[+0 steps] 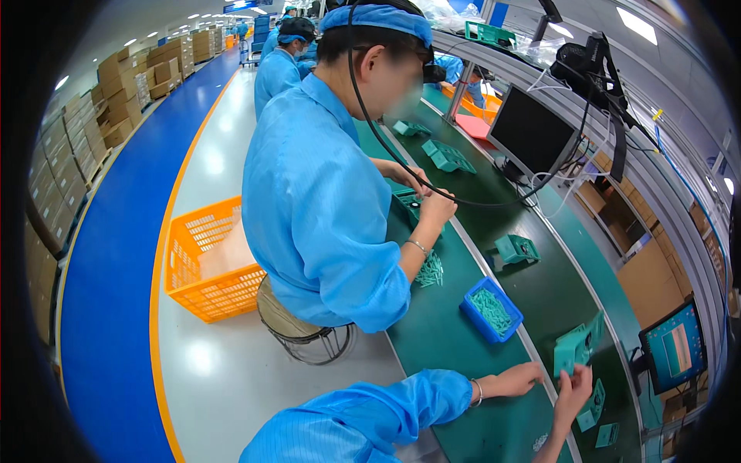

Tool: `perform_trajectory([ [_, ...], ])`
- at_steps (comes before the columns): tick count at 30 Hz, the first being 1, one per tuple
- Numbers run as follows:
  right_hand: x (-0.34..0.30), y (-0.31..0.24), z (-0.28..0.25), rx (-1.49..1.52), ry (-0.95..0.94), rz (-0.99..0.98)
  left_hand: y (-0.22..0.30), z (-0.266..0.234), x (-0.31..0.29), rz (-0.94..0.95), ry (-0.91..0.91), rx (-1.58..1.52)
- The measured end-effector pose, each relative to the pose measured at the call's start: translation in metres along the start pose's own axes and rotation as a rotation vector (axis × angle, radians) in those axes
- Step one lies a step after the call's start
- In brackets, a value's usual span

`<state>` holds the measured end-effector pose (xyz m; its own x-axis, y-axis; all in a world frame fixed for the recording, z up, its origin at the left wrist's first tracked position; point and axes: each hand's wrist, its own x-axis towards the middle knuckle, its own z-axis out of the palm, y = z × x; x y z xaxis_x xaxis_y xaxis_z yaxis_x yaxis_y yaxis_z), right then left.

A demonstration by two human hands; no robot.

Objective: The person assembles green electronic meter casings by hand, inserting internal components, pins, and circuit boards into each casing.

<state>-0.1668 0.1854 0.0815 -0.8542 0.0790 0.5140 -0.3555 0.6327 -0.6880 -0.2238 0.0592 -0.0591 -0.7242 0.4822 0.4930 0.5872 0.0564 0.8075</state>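
My right hand grips the lower end of a teal plastic housing, which is tilted up over the dark green belt. My left hand is a little to its left above the bench edge, with fingers curled together; whatever may be in them is too small to make out. Ahead of my left hand stands a blue bin full of small teal sticks. Close beyond my right hand, more teal housings lie on the belt. A small pale heap rests on the bench near me.
A co-worker in a blue smock sits ahead, hands on another teal housing, beside loose teal sticks. Further housings sit along the belt. An orange crate is on the floor. Monitors line the right side.
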Motion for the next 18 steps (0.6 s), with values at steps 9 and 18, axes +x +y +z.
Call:
perform_trajectory([
  [9, -0.176, -0.062, -0.091, -0.398, -0.233, 0.160, 0.011, -0.010, 0.007, -0.127, 0.189, -0.194],
  [18, -0.215, -0.068, -0.073, -0.288, -0.311, 0.063, 0.054, -0.014, -0.008, -0.061, -0.285, -0.077],
])
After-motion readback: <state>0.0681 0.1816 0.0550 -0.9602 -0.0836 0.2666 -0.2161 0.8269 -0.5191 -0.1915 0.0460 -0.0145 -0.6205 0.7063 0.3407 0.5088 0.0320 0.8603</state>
